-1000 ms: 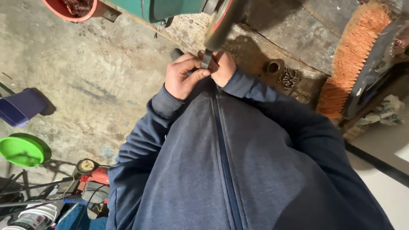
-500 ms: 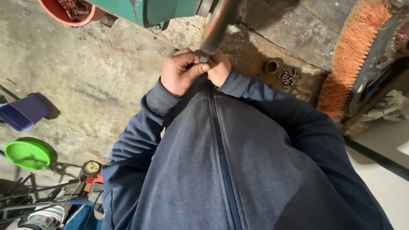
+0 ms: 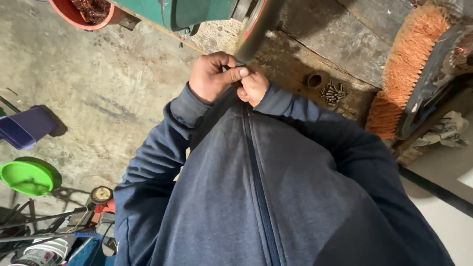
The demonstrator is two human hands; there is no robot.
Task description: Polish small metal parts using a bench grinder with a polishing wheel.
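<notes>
Single head view, looking steeply down over a blue jacket [image 3: 256,197], close on both hands at a grinding wheel [image 3: 256,24]; concrete floor [image 3: 98,98] beyond.

left hand [image 3: 213,76] curled, fingers pinched | right hand [image 3: 253,88] fisted, touching left; both raised

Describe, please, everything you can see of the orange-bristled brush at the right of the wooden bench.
The orange-bristled brush is a long broom-type head with dense, stiff bristles, pale at the tips, set in a dark block along its right side. It lies slantwise on the worn wooden bench, its lower end at the bench edge. Neither hand touches it; small metal screws lie just left of it.
</notes>
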